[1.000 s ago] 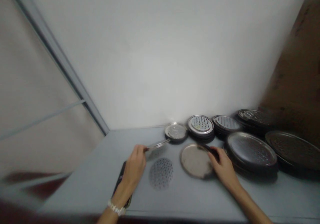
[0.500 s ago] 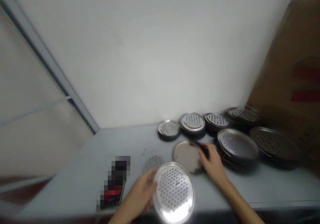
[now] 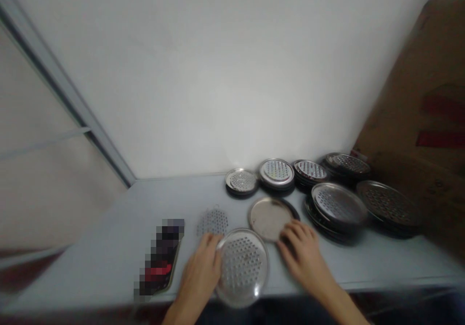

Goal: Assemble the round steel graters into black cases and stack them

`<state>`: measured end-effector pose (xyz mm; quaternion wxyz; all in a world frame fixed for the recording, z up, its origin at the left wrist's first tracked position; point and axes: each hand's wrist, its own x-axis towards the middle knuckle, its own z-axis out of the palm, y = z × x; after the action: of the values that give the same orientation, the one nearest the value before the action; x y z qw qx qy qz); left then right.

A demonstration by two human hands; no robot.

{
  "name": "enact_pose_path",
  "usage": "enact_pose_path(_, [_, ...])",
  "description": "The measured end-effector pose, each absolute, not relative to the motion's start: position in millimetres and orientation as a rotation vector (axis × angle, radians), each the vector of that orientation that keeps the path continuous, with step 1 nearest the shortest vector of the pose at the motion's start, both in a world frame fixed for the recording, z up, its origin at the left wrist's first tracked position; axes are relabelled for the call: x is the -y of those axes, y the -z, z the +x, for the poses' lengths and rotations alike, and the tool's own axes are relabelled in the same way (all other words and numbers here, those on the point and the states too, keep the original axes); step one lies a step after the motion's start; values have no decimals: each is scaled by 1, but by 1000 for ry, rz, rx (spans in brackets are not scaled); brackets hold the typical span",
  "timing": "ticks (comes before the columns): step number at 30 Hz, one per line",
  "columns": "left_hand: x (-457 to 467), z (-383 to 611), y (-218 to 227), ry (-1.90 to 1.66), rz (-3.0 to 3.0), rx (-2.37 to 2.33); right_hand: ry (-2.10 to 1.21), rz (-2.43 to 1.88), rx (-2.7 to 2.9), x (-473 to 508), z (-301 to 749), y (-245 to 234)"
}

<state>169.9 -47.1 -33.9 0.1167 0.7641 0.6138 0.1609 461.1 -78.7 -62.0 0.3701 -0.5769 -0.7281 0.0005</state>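
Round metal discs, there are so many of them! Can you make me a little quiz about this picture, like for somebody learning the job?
1. Choose one: which hand holds the holed disc? A) the left hand B) the right hand
2. True or false: the round dish beside the right hand has rows of holes across it, like a grater.
3. In your own words: what big thing stands at the far right, beyond the metal piles?

Key:
1. A. The left hand has it by the rim.
2. False. The dish's face is plain.
3. A brown box.
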Motion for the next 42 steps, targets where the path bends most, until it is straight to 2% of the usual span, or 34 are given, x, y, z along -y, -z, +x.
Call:
enact_pose_path(4, [38, 181, 19, -460, 2412, -1900, -104, -1422, 1856, 78, 466, 62])
enact_pose_path(10, [23, 242, 8, -469, 2618, -1317, -75, -1417, 1783, 79, 466, 70])
enact_pose_path(15, [6, 255, 13, -437, 2603, -1193, -8, -1490, 1645, 81, 471, 83])
enact_pose_path(23, [10, 222, -2, -505, 2538, -1186, -21, -1529, 1543, 77, 475, 85])
enact_pose_path(31, [35, 196, 13, -609, 2448, -1134, 13, -1542, 1540, 77, 475, 84])
enact_pose_path(38, [58, 179, 16, -586, 2453, -1168, 27, -1470, 1794, 87, 463, 66])
enact_pose_path(42, [53, 163, 14, -596, 2445, -1339, 28, -1444, 1953, 91, 461, 61])
